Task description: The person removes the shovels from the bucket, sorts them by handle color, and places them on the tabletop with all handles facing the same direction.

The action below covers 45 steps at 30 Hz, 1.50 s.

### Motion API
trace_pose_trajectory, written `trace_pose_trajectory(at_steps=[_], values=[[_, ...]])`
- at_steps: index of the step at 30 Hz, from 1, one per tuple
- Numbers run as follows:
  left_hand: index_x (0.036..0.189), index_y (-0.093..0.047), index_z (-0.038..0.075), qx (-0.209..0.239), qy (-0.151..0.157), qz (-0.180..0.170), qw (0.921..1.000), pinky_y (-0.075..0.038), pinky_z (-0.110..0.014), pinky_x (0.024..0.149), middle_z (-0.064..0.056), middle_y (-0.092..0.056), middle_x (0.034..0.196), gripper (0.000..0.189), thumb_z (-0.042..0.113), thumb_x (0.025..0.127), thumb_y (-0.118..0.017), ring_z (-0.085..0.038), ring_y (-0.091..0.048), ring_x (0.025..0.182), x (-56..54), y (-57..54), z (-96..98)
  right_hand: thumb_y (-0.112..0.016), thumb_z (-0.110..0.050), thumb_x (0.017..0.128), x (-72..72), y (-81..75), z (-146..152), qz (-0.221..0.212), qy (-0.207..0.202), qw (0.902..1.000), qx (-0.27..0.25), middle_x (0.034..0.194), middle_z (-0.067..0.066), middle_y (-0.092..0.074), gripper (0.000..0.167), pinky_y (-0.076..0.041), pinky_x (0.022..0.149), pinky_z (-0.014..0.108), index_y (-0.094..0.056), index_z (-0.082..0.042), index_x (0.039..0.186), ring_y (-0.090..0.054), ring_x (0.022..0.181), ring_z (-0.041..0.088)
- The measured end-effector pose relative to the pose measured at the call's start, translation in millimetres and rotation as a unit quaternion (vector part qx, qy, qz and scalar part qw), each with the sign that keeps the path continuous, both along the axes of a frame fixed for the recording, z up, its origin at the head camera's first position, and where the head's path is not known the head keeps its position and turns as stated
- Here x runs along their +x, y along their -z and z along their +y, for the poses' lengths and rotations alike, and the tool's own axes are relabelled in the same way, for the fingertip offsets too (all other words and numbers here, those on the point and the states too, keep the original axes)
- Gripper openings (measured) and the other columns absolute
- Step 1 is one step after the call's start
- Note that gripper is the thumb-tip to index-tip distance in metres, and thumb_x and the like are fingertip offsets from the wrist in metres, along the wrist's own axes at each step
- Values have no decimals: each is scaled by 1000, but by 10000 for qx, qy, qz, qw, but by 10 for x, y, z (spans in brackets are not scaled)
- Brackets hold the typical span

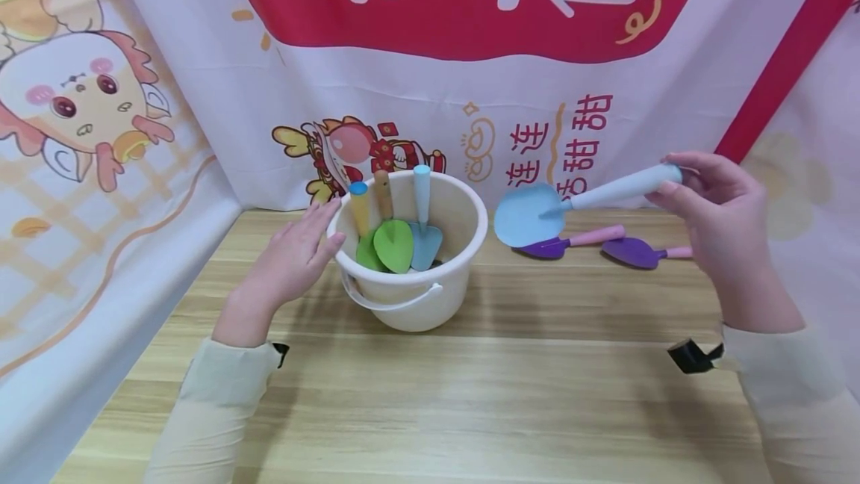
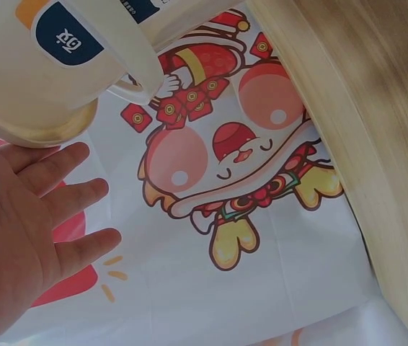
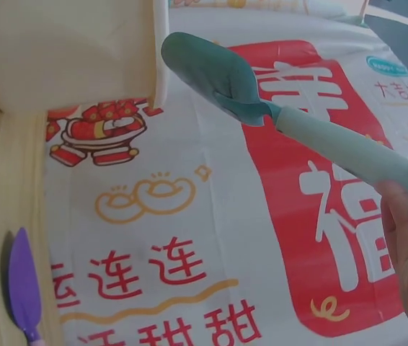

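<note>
My right hand [image 1: 728, 226] grips the end of the handle of a light blue garden trowel [image 1: 531, 216], raised above the table to the right of the bucket, its blade pointing left. At the left side of a white bucket [image 1: 423, 308], my left hand [image 1: 285, 260] rests by the rim with its fingers extended. Inside the bucket several trowels stand handle up: one with a yellow handle [image 1: 360, 215], a green-bladed one [image 1: 393, 246] and a blue one [image 1: 422, 200]. The right wrist view shows the held trowel [image 3: 348, 144] and the fingers around its handle end.
Two purple trowels with pink handles lie at the table's back right, one purple trowel [image 1: 547, 248] behind the held blade and another purple trowel [image 1: 631, 252] near my right hand. A printed cloth [image 1: 416, 81] hangs behind the wooden table [image 1: 470, 409]. The bucket's handle [image 1: 396, 305] hangs down in front.
</note>
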<state>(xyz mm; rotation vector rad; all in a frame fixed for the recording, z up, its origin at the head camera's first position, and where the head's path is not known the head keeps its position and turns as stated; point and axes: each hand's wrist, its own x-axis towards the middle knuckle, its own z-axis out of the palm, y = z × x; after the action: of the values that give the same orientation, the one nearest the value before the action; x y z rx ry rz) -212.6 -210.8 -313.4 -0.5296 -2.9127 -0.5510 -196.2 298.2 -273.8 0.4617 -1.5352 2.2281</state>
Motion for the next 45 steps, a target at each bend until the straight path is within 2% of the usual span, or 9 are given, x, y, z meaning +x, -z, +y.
trace_pose_trajectory(at_steps=[5,10,14,20,28,34,38,45], values=[[164,-21,8,15,5,28,10000,-12,-69,118,-16,-25,167,65,44,111,-34,-38,-13,155,-2,-3,6,-64,15,93,10,96,89,-31,-189,9998,-113,110,15,-70,31,-56,83,32,-66,11,123,-71,97,21],[164,-21,9,13,-1,32,10000,-13,-69,118,-16,-25,167,65,43,111,-35,-38,-13,155,-5,-2,4,-58,19,94,-51,270,131,-18,-616,9976,-324,104,15,-71,24,-56,83,34,-68,13,115,-72,89,21],[164,-21,9,-3,1,3,10000,-13,-68,119,-15,-24,167,65,44,111,-34,-37,-12,155,-9,-3,3,-57,18,95,-90,431,149,-212,-871,9953,-366,106,14,-70,22,-57,84,33,-70,10,111,-72,94,21],[165,-20,11,12,7,-27,10000,-12,-68,119,-13,-23,168,65,44,111,-34,-36,-11,156,-13,2,-1,-56,18,96,-126,618,193,-375,-934,9943,-361,107,12,-68,24,-58,84,32,-71,7,109,-71,97,19],[165,-20,11,20,-8,-18,10000,-13,-68,119,-13,-24,168,64,44,111,-34,-36,-11,156,-12,-4,-2,-51,21,96,-120,840,186,-361,-1382,9875,-669,108,13,-66,27,-59,85,33,-71,7,107,-70,103,21],[164,-21,10,11,5,-17,10000,-13,-67,119,-16,-24,167,64,43,111,-34,-38,-12,155,-14,2,-7,-47,19,99,-127,993,192,-483,-1631,9844,-445,109,11,-67,29,-58,89,33,-70,5,107,-69,102,19],[164,-21,9,-15,29,-5,10000,-14,-67,119,-16,-25,167,64,42,111,-35,-37,-12,155,-25,11,-15,-48,17,99,-124,1070,221,-664,-1647,9835,-333,109,9,-68,28,-58,89,32,-70,2,107,-68,102,17],[165,-20,10,-29,35,-6,10000,-14,-67,119,-15,-24,167,65,43,111,-34,-36,-12,155,-32,7,-22,-48,17,99,-161,1179,252,-689,-1707,9827,-201,110,8,-69,28,-58,89,32,-69,1,108,-69,103,17]])
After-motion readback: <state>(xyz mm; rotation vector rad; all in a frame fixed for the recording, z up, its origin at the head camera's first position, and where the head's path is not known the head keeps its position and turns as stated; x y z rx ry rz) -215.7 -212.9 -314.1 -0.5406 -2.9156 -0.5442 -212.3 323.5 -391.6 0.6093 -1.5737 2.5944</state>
